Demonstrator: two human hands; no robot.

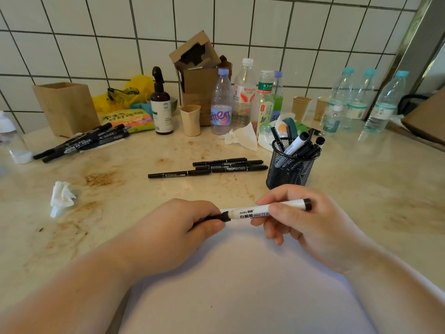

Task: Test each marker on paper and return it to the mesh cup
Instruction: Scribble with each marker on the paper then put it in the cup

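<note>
Both hands are on one white whiteboard marker (260, 211), held level over the sheet of paper (240, 285) on the tabletop (361, 169). The left hand (178, 227) is closed around its black cap end, the right hand (296, 218) pinches the barrel between thumb and fingers — the black tail sticks out past it. The mesh cup (290, 168) sits just behind the right hand, already holding several markers. Four thin black pens (212, 168) lie left of the cup — well clear of both hands.

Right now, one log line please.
left hand: grips cap end | right hand: holds whiteboard marker | over paper | mesh cup: right, beyond
</note>
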